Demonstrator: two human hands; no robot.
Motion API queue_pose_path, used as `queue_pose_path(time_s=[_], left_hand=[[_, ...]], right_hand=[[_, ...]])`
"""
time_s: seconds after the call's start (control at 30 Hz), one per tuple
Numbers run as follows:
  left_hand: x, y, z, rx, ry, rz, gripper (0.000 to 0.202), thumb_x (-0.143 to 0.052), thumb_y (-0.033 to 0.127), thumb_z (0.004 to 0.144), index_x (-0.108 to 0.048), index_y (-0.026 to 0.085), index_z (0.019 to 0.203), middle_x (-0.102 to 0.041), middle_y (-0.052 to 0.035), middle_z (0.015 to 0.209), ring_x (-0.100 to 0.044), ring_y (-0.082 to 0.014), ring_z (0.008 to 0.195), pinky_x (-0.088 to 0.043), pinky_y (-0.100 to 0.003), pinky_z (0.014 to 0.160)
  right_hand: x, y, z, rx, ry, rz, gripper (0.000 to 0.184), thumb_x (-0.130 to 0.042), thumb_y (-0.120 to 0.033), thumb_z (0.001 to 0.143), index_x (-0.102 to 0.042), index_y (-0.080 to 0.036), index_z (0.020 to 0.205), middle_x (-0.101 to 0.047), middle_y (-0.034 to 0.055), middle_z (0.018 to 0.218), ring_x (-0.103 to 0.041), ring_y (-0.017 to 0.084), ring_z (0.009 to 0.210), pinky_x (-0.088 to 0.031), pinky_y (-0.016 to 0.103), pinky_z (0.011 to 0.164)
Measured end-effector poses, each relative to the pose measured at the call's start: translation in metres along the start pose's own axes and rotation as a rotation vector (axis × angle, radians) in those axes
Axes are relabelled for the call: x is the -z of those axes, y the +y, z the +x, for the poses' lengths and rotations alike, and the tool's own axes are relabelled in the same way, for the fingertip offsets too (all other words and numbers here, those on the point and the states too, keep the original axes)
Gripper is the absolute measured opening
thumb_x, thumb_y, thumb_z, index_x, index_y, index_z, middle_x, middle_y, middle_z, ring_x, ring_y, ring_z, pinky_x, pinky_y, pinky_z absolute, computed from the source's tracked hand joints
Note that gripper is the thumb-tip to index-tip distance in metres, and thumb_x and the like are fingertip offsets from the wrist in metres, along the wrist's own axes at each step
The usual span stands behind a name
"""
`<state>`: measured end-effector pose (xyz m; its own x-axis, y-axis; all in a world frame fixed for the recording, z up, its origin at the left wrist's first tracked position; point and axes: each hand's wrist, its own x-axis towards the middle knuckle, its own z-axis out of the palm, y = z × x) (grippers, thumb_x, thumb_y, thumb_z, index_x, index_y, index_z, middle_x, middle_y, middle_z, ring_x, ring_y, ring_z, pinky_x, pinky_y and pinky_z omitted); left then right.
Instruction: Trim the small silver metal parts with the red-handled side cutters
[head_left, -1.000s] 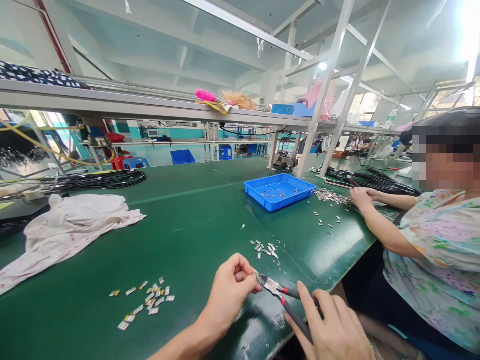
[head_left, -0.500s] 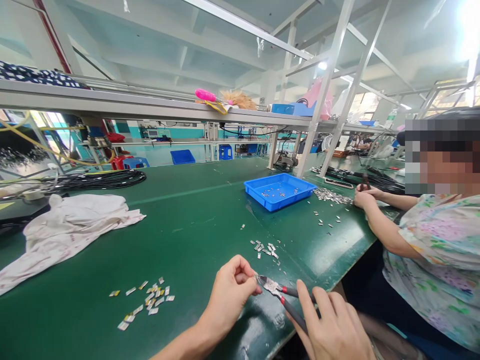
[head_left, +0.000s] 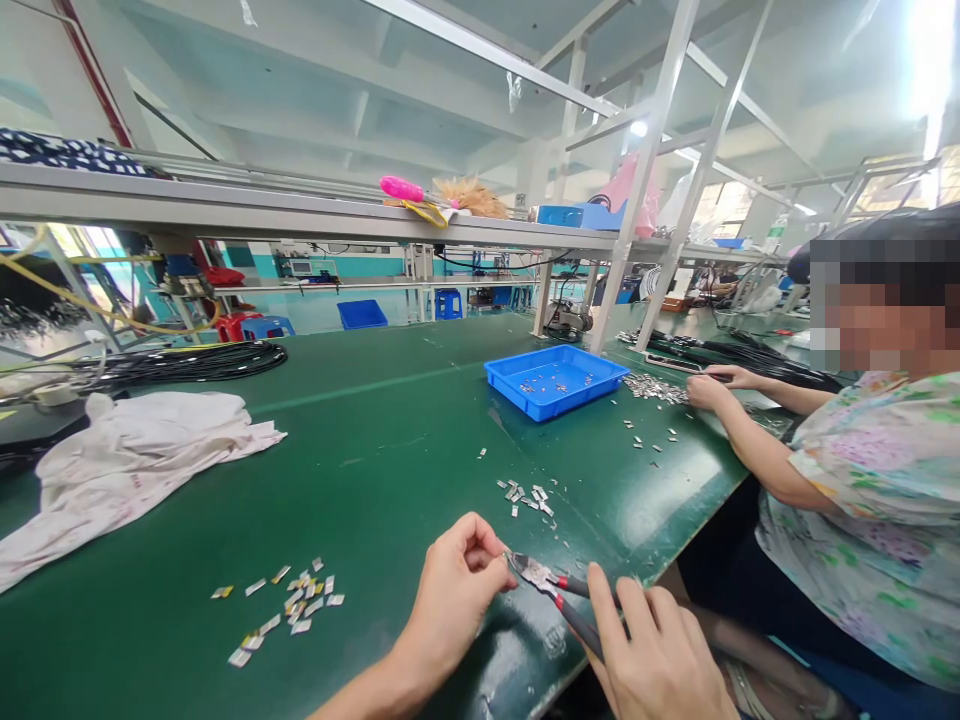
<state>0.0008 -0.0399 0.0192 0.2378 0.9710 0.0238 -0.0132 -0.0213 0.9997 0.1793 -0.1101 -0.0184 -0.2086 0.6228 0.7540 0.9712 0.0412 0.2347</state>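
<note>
Steel side cutters [head_left: 536,573] with red-black rubber handles in the right hand [head_left: 656,650]

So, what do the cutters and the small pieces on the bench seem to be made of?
The cutters look like steel: a bright, bare metal head. Their grip seems matte red and black plastic or rubber. The small pieces seem thin, shiny silvery metal; some show yellow, perhaps a coating, too small to tell.

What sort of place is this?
It looks like a factory workshop: a long green workbench, coils of black cable, and a blue plastic tray of small metal pieces, with a co-worker seated alongside.
</note>
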Motion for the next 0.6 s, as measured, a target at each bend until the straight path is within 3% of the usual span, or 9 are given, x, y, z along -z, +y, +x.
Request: queue_pose_path(time_s=[0.13, 0.27, 0.4, 0.6], left_hand=[[0.000, 0.002, 0.001, 0.021, -0.011, -0.050, 0.013, -0.057, 0.009, 0.064, -0.048, 0.018, 0.065, -0.062, 0.0002, 0.063, -0.060, -0.0145, 0.059, -0.045, -0.024, 0.059], [0.000, 0.009, 0.001, 0.033, -0.034, -0.097, 0.014, -0.059, 0.010, 0.065, -0.047, 0.018, 0.066, -0.061, 0.0007, 0.062, -0.059, -0.0137, 0.059, -0.046, -0.024, 0.061], [-0.002, 0.013, 0.000, 0.046, -0.039, -0.115, 0.015, -0.059, 0.010, 0.065, -0.046, 0.018, 0.066, -0.060, 0.0005, 0.062, -0.059, -0.0142, 0.059, -0.046, -0.025, 0.061], [-0.002, 0.010, -0.002, 0.014, -0.014, -0.057, 0.014, -0.057, 0.009, 0.065, -0.047, 0.018, 0.066, -0.061, 0.0000, 0.063, -0.060, -0.0147, 0.060, -0.045, -0.024, 0.060]], right_hand=[[-0.002, 0.001, -0.003, -0.033, 0.031, 0.034, 0.038, -0.028, -0.033, 0.089, -0.060, -0.013, 0.099, -0.054, 0.0058, 0.071, -0.047, 0.019, 0.062, -0.033, 0.033, 0.054], [-0.003, 0.007, -0.004, 0.081, -0.066, 0.128, 0.037, -0.032, -0.042, 0.090, -0.057, -0.016, 0.096, -0.051, 0.0005, 0.066, -0.051, 0.011, 0.055, -0.038, 0.024, 0.050], [-0.002, 0.010, -0.004, 0.061, -0.072, 0.151, 0.041, -0.030, -0.045, 0.090, -0.057, -0.016, 0.096, -0.050, 0.0012, 0.067, -0.053, 0.011, 0.056, -0.040, 0.023, 0.049], [0.002, 0.014, -0.005, 0.139, -0.050, -0.073, 0.042, -0.051, -0.041, 0.080, -0.055, -0.012, 0.110, -0.055, 0.0066, 0.079, -0.053, 0.018, 0.063, -0.041, 0.030, 0.054]])
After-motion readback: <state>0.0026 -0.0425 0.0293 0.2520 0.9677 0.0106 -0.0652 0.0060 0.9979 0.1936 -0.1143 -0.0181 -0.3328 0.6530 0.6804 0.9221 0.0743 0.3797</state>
